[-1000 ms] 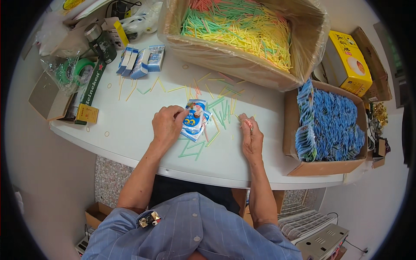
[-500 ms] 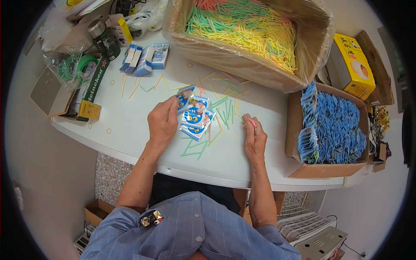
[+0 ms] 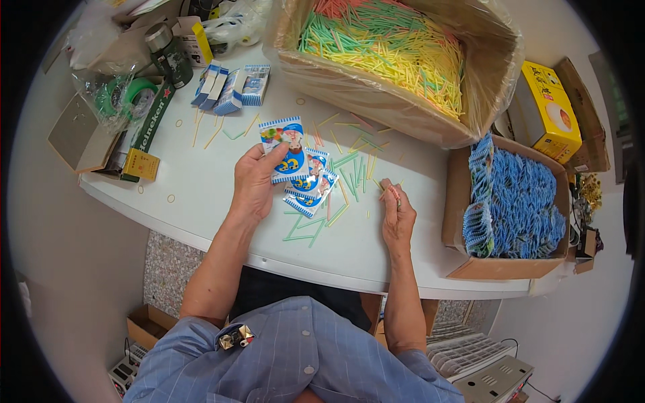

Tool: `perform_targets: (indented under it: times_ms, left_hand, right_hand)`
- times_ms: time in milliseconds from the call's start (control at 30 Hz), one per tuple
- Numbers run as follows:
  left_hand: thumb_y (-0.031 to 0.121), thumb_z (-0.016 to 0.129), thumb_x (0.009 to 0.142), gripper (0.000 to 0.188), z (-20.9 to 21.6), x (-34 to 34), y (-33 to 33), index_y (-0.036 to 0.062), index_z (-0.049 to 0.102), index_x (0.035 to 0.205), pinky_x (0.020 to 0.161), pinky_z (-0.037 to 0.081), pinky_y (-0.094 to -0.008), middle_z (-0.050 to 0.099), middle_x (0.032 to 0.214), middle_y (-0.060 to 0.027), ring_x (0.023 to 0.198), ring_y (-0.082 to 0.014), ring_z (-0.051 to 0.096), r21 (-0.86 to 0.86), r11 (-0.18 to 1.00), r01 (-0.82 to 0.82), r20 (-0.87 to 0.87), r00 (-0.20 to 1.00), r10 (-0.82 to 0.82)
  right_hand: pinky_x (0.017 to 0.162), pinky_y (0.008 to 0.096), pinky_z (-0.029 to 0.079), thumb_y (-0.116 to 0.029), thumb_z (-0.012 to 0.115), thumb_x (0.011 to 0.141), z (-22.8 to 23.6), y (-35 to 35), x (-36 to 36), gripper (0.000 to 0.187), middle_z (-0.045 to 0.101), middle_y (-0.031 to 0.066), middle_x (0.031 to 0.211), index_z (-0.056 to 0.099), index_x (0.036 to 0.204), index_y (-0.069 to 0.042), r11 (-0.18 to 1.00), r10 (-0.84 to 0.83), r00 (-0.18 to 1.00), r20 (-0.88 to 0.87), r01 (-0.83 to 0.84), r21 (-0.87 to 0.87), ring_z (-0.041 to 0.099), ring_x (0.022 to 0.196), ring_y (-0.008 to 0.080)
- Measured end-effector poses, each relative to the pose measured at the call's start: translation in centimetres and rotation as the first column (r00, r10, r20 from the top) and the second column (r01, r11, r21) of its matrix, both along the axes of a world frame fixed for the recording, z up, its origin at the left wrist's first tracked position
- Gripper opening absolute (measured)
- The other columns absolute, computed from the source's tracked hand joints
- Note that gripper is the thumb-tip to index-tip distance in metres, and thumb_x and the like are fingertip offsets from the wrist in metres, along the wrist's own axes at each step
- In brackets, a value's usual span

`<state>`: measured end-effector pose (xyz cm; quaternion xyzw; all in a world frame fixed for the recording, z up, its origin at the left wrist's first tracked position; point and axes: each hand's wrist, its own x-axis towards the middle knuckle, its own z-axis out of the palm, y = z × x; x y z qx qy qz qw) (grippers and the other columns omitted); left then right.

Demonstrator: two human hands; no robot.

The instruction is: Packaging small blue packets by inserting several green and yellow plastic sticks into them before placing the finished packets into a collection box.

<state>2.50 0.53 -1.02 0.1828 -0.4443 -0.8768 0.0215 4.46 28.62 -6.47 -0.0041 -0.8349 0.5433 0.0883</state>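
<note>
My left hand (image 3: 256,176) pinches a blue-and-white sachet (image 3: 287,156) with a cartoon print between thumb and fingers, its front turned up. Beneath and beside it, more sachets of the same kind (image 3: 310,201) overlap on the white table. My right hand (image 3: 398,218) is closed near the table, with pale and reddish ends of thin coloured sticks (image 3: 394,195) showing between its fingers; how many it holds is hidden. Loose green, yellow and pink sticks (image 3: 354,180) lie scattered between and around my hands.
At the back, a plastic-lined carton (image 3: 376,84) is full of coloured sticks. To the right stands a carton (image 3: 500,267) packed with blue sachets, beside a yellow box (image 3: 545,111). Small blue-and-white boxes (image 3: 232,92), a dark flask (image 3: 169,57) and green tape (image 3: 134,94) are at left.
My left hand has turned the sachet so its printed front faces up and lies flatter above the others. My right hand stays nearly in place. The view has shifted slightly.
</note>
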Motion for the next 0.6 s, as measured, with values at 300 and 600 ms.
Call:
perform_targets:
  times_ms: [300, 600]
  left_hand:
    - [0.016, 0.071, 0.094, 0.023, -0.6, 2.0, 1.0, -0.0054, 0.071, 0.101, 0.067, 0.053, -0.0229, 0.074, 0.092, -0.0092, 0.077, -0.0086, 0.067, -0.174, 0.979, 0.108, -0.006, 0.994, -0.11]
    - [0.015, 0.072, 0.093, 0.024, -1.0, 5.2, 1.2, -0.0072, 0.072, 0.101, 0.064, 0.051, -0.0215, 0.074, 0.086, -0.0087, 0.072, -0.0067, 0.065, -0.358, 0.913, 0.196, -0.034, 0.974, -0.223]
  right_hand:
    - [0.09, 0.0265, 0.045, -0.017, 0.052, 0.106, -0.6, 0.2, -0.2, 0.028, 0.063, 0.0067, 0.091, 0.064, 0.11, 0.008, 0.971, -0.025, 1.0, 0.003, 0.025, -0.239, 0.057, 0.089, 0.013]
    - [0.104, 0.0372, 0.045, -0.024, 0.047, 0.107, 0.4, 0.1, -0.1, 0.034, 0.065, 0.0119, 0.107, 0.065, 0.106, 0.005, 0.977, -0.049, 0.996, -0.073, 0.032, -0.21, 0.062, 0.115, 0.0256]
